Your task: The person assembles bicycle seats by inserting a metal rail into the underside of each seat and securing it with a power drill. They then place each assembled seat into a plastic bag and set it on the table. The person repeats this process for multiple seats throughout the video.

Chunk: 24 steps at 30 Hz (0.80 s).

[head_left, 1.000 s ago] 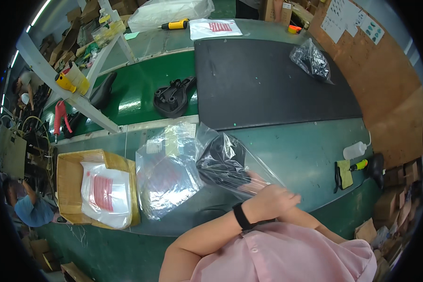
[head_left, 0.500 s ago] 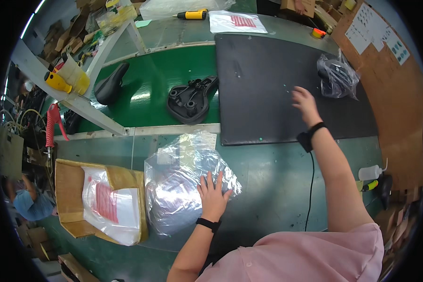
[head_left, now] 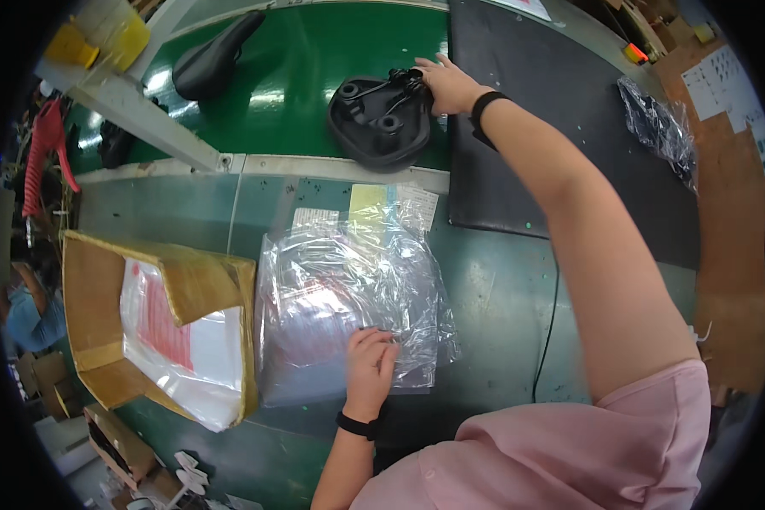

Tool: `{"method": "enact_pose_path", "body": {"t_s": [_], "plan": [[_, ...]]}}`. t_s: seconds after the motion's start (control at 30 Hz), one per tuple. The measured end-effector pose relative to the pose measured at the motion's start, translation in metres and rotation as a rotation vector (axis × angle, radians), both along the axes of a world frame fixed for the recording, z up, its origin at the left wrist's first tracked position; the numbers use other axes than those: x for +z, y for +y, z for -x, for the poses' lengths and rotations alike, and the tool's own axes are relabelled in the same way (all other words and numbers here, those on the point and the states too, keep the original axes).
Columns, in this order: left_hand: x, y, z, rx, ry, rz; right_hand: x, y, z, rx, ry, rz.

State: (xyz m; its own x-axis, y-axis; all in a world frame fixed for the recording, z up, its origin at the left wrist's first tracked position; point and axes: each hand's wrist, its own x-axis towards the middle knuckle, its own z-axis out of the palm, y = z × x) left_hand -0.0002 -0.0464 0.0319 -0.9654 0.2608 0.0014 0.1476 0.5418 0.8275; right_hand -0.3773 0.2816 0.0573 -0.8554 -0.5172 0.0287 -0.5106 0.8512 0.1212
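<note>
An upside-down black bicycle saddle (head_left: 374,136), its rails and underside showing, lies on the green belt beside the black mat. My right hand (head_left: 450,87) reaches across to it, fingers closed around its narrow nose end. Nearer me, a stack of clear plastic bags (head_left: 314,297) is spread on the table, wrinkled and shiny. My left hand (head_left: 370,365) rests at the near part of this stack, fingers curled together, pinching the film of the top bag. Paper labels (head_left: 416,206) lie by the far edge of the bags.
A cardboard box (head_left: 245,340) holding printed plastic bags stands left of the stack. Another saddle (head_left: 212,64) sits on the belt behind a white frame post (head_left: 144,119). The black mat (head_left: 518,170) carries a clear-wrapped item (head_left: 659,127) at right. A black cable (head_left: 548,340) runs below my right arm.
My right hand has gone from above the mat leftward to the upside-down saddle and taken hold of its nose. My left fingers, spread flat before, are now curled on the bag. The view has shifted.
</note>
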Motion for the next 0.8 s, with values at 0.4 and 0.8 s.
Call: {"method": "enact_pose_path", "body": {"t_s": [0.4, 0.8], "plan": [[0.008, 0.135, 0.046, 0.097, 0.038, 0.428, 0.080, 0.032, -0.331, -0.540, 0.107, 0.527], [0.013, 0.096, 0.010, 0.122, -0.756, -0.532, 0.009, 0.050, -0.571, -1.159, -0.449, 1.504]]}}
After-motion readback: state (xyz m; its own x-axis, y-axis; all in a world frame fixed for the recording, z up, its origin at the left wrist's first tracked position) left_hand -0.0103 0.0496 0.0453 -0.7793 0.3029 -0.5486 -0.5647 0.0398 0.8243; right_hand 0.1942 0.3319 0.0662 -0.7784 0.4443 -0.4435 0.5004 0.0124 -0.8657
